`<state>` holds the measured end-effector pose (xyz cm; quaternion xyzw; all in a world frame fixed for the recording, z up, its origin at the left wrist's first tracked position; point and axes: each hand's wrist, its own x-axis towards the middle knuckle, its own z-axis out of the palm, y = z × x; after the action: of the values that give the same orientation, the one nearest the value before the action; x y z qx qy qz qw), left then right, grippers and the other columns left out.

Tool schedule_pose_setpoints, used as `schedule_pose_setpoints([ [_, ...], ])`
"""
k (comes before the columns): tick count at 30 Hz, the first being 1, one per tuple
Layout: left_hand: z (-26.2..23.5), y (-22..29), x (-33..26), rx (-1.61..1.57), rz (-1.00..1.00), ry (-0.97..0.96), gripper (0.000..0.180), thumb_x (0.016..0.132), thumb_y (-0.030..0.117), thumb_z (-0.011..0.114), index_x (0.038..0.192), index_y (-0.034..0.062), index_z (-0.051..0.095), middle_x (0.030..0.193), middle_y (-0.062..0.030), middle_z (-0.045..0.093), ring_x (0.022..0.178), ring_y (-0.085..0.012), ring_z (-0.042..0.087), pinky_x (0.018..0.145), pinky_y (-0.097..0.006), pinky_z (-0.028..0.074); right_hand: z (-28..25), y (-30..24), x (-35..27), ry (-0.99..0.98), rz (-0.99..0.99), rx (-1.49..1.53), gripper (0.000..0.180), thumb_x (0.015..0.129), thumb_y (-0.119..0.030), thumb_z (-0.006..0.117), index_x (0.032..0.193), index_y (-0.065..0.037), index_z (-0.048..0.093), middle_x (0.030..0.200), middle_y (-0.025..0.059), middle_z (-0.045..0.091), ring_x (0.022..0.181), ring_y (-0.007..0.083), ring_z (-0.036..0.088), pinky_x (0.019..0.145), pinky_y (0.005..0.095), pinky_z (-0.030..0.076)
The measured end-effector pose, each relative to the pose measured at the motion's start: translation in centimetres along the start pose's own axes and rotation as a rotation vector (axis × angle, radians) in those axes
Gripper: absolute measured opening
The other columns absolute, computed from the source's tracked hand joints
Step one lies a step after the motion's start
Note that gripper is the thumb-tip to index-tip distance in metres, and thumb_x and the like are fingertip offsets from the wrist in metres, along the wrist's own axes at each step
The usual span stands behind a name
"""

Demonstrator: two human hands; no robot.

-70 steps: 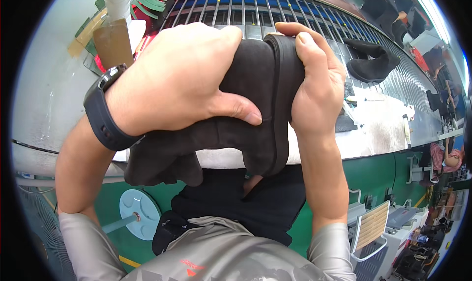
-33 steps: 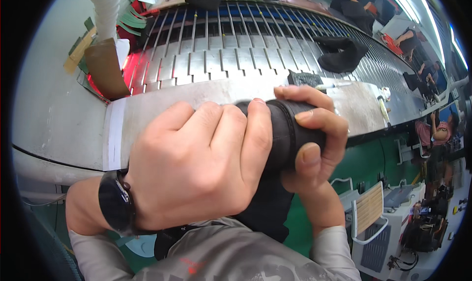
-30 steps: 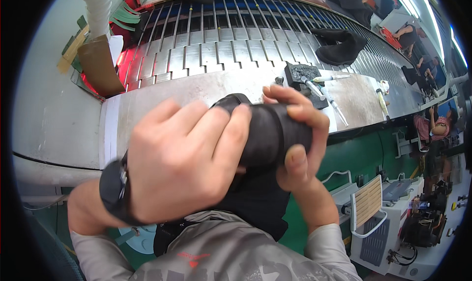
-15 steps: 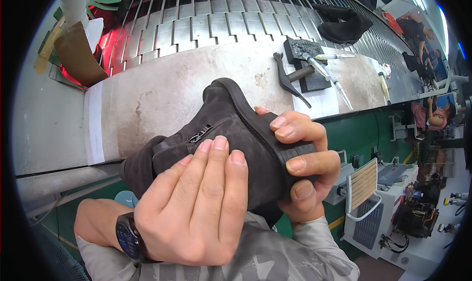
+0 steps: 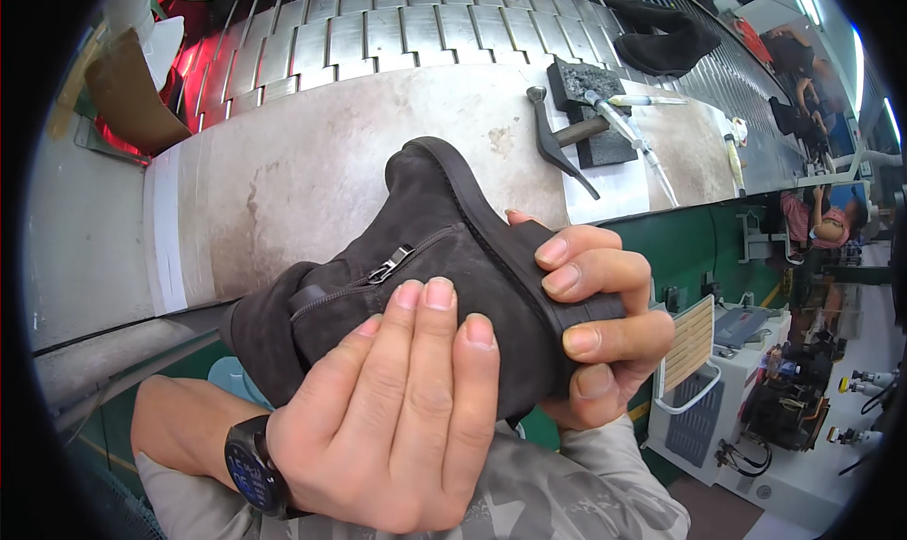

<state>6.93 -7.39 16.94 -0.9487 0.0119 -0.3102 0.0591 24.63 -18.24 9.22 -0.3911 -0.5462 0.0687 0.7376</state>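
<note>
A dark brown ankle boot [image 5: 406,219] lies on its side in front of me, its sole edge toward the right and its shaft toward the left. On its upper side a zipper [image 5: 389,264] runs diagonally, with the metal pull showing. My right hand [image 5: 609,323] grips the boot around the sole and heel, thumb and fingers curled over the edge. The flat, stretched fingers of my left hand [image 5: 406,417] rest on the boot's side just below the zipper; a dark watch [image 5: 253,466] is on that wrist.
Behind the boot is a metal bench [image 5: 312,171]. A hammer [image 5: 581,131] rests on black blocks [image 5: 586,86] at the right, beside pens [image 5: 635,143]. Farther back, another dark boot [image 5: 666,44] lies on the slatted conveyor [image 5: 425,30]. People and a white machine [image 5: 699,427] are at the right.
My view has shifted slightly. The boot and both hands sit a little differently in it, the hands lower and more to the right. My grip on the boot looks the same.
</note>
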Motion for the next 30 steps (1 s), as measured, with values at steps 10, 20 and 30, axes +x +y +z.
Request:
schedule_pose_setpoints([
  [10, 3.4, -10.3, -7.2, -0.155, 0.071, -0.001, 0.033, 0.091, -0.006, 0.061, 0.123, -0.0091, 0.066, 0.121, -0.0273, 0.075, 0.111, -0.0386, 0.077, 0.099, -0.051, 0.058, 5.6, 5.4, -0.3, -0.234, -0.215, -0.406, 0.041, 0.081, -0.022, 0.085, 0.119, -0.016, 0.069, 0.133, 0.0156, 0.059, 0.118, 0.0363, 0.060, 0.110, 0.0704, 0.040],
  [20, 8.2, -0.6, -15.4, -0.365, -0.674, 0.092, 0.076, 0.098, 0.057, 0.059, 0.147, -0.0019, 0.056, 0.154, -0.0264, 0.057, 0.148, -0.0392, 0.052, 0.129, -0.064, 0.015, 4.0, 7.1, 0.7, -0.955, -0.220, -0.803, 0.056, 0.081, -0.029, 0.073, 0.130, -0.001, 0.073, 0.139, 0.0186, 0.067, 0.130, 0.0353, 0.064, 0.120, 0.0537, 0.040],
  [30, 11.5, -2.2, -15.4, -0.307, -0.725, 0.203, 0.072, 0.106, 0.061, 0.044, 0.144, 0.0023, 0.061, 0.150, -0.0212, 0.061, 0.143, -0.0370, 0.056, 0.129, -0.063, 0.015, 4.8, 10.1, 3.5, -1.030, -0.360, -0.640, 0.043, 0.067, -0.017, 0.077, 0.108, -0.003, 0.077, 0.108, 0.0089, 0.067, 0.097, 0.0255, 0.064, 0.093, 0.0444, 0.051],
])
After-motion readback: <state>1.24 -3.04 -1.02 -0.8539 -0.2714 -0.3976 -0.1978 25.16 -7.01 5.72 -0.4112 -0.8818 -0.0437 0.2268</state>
